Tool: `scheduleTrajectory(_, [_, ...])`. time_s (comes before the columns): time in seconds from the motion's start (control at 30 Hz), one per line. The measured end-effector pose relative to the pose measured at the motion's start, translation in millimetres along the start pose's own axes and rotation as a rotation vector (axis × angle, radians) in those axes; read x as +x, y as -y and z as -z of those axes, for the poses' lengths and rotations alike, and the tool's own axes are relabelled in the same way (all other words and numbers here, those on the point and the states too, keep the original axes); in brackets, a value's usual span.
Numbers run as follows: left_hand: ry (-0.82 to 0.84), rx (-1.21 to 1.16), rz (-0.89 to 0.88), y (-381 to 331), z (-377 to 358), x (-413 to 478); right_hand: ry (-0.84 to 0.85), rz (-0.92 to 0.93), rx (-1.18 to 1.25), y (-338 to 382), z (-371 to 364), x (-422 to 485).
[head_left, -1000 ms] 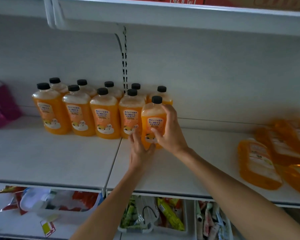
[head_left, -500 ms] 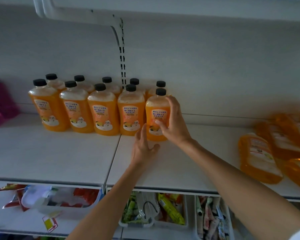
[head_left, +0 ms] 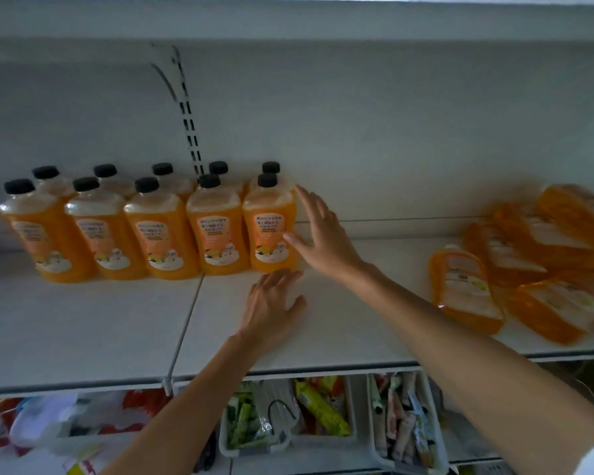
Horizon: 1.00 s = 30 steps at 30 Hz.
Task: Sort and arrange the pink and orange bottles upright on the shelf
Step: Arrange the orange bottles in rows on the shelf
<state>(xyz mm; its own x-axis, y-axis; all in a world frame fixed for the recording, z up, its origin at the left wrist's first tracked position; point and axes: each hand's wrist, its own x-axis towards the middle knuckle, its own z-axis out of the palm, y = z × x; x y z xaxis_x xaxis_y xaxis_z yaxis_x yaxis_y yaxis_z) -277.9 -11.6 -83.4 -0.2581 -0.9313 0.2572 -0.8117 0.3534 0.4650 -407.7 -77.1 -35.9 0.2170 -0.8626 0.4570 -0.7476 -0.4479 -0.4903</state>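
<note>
Fingers [head_left: 309, 200] spread on your right hand [head_left: 326, 241] and left hand [head_left: 271, 303], gripping nothing, beside ten upright orange bottles [head_left: 216, 234]; about five lying bottles [head_left: 465, 289] well right of those.

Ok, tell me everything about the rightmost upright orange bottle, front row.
The bottle looks clear plastic, full of orange liquid, with black cap and orange-white label facing the camera. It stands upright on the shelf, ending the row. The right hand's thumb seems to touch its side; the left hand rests before it.

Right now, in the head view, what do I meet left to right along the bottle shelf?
Upright orange bottles, right hand, orange bottles lying flat. The left hand overlaps the last upright bottle, so omitted.
</note>
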Motion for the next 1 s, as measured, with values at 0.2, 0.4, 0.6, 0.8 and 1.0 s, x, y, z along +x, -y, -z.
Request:
scheduleTrajectory(0.2, [0.003, -0.078, 0.025, -76.9, -16.9, 26.4, -0.123, 0.027, 0.037, -50.3, 70.1, -29.4])
scheduleTrajectory(0.4, [-0.026, -0.183, -0.046, -175.2, -55.5, 73.6, -0.236, -0.042, -0.014, -136.0, 171.2, -55.2])
scheduleTrajectory(0.6, [0.059, -0.085, 0.100, -255.8, -108.8, 111.2, -0.274, -0.108, -0.140, -242.8, 287.2, -86.3])
scheduleTrajectory(0.8, [0.035, 0.052, 0.149, -306.4, -139.2, 125.0, -0.280, -0.325, -0.136, -331.3, 366.3, -110.2])
scheduleTrajectory(1.0, [0.027, -0.224, 0.162, -343.9, -168.5, 124.0, -0.100, -0.529, 0.019, -381.4, 376.3, -138.4])
